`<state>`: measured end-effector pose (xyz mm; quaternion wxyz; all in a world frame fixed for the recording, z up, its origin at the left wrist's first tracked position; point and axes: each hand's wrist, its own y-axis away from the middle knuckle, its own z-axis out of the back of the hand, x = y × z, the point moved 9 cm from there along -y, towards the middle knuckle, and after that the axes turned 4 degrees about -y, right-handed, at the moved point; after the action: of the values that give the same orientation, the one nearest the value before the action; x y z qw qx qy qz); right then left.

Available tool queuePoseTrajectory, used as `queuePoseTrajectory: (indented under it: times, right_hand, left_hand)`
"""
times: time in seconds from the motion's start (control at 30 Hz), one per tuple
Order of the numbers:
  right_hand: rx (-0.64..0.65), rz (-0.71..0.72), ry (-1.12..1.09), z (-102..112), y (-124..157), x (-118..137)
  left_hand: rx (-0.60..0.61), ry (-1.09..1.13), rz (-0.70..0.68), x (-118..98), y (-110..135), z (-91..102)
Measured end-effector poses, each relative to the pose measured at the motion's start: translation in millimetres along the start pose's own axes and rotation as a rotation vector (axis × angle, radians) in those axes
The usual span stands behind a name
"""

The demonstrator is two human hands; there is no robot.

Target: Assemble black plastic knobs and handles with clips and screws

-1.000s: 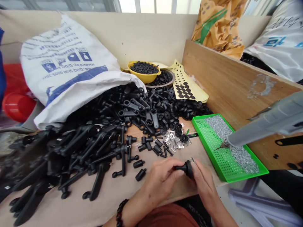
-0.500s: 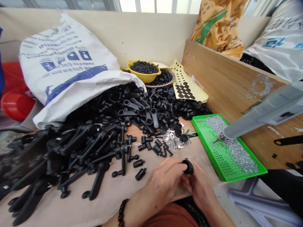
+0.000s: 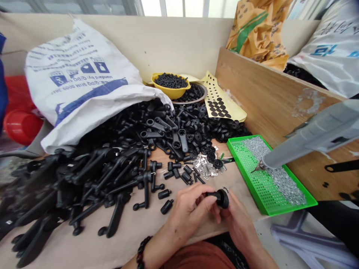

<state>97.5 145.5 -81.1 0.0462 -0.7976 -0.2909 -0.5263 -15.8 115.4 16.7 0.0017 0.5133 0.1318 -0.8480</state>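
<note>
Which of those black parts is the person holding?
The black part with a narrow stem and wide round end: the left hand holds its stem, the right hand its round end. Nearby black cylinders lie loose on the table.

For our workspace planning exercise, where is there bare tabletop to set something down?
Bare tabletop lies between the bracelet and black levers, with a narrow strip between the right hand and green tray. Crowded: piled black parts before the white sack.

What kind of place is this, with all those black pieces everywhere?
Probably a small workshop or factory workbench. You can see a big heap of black parts, a green tray of little silvery pieces, and a grey tool with a thin tip.
</note>
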Motion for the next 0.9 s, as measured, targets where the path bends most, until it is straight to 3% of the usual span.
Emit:
queuePoseTrajectory:
  times: [0.1, 0.3, 0.37, 0.67, 0.9]
  right_hand:
    - [-0.034, 0.026, -0.031, 6, 0, -4]
    - [-0.076, -0.017, -0.140, 3, -1, -5]
    - [-0.071, -0.006, -0.154, -1, -2, -2]
    - [-0.114, -0.027, -0.182, -7, 3, -2]
    - [-0.154, -0.003, -0.176, -5, 2, 1]
  left_hand:
    - [0.022, -0.037, -0.089, -9, 0, -2.6]
    - [-0.019, -0.292, -0.447, -35, 9, -10.7]
    - [-0.028, -0.257, -0.442, -33, 9, -9.9]
    - [-0.060, 0.000, -0.185, -13, 0, -2.6]
    - [-0.075, -0.054, -0.279, -21, 3, -4.7]
